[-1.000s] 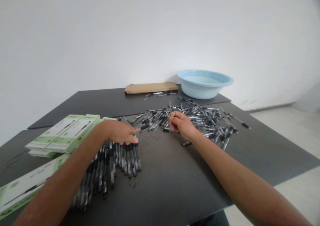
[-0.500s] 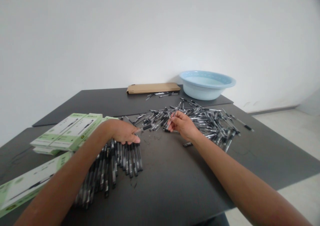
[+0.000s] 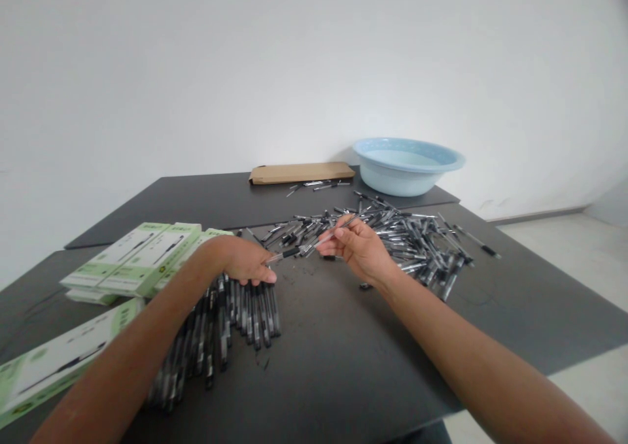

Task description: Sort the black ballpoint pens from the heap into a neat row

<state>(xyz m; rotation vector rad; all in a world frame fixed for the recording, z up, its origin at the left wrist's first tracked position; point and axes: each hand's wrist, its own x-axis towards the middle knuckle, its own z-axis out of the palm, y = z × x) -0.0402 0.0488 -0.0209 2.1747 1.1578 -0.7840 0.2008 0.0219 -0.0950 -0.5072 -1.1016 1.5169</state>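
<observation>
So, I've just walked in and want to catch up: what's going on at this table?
A person's left hand holds a clear pen with a black grip over a row of pens. The right hand pinches a slim rod, perhaps a refill, angled toward that pen. A loose heap of pens lies beyond; green-and-white boxes lie on the left.

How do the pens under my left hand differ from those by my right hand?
The left pens lie roughly side by side, while the right pens are jumbled at many angles. The left pens are near the boxes; the right pens are nearer the basin. Both groups show black and clear parts.
</observation>
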